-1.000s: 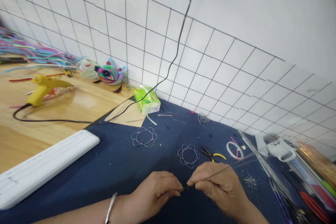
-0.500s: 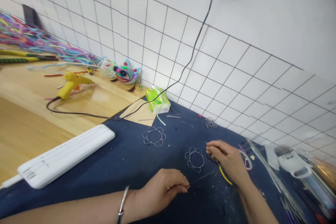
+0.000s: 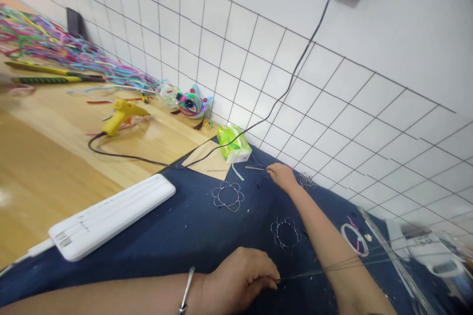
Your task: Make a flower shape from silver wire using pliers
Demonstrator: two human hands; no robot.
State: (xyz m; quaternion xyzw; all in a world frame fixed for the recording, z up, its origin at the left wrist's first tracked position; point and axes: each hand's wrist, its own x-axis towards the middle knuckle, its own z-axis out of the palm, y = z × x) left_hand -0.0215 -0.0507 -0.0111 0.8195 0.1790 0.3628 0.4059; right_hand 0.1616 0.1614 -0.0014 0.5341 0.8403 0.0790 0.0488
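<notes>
My left hand (image 3: 246, 278), with a silver bangle at its wrist, pinches the end of some thin wires (image 3: 314, 272) that run off to the right past my right forearm. Farther back, my right hand (image 3: 283, 176) reaches over the dark blue cloth, its fingertips pressed together by a few thin straight pieces (image 3: 254, 168); whether they grip one is too small to tell. One flower-shaped wire ring (image 3: 286, 234) lies between my hands, and another wire flower (image 3: 228, 196) lies farther left.
A white power strip (image 3: 113, 216), yellow glue gun (image 3: 123, 117) and green tissue pack (image 3: 234, 143) are at left and centre. Colourful pipe cleaners (image 3: 70, 54) line the back left. Tangled wire (image 3: 308, 180), a tape roll (image 3: 354, 239) and long wires (image 3: 391, 256) lie right. A grid panel (image 3: 258, 54) stands behind.
My right hand has moved away toward the back, near the thin pieces by the tissue pack. My left hand keeps its pinch. The view has shifted, and the yellow-handled tool is now hidden.
</notes>
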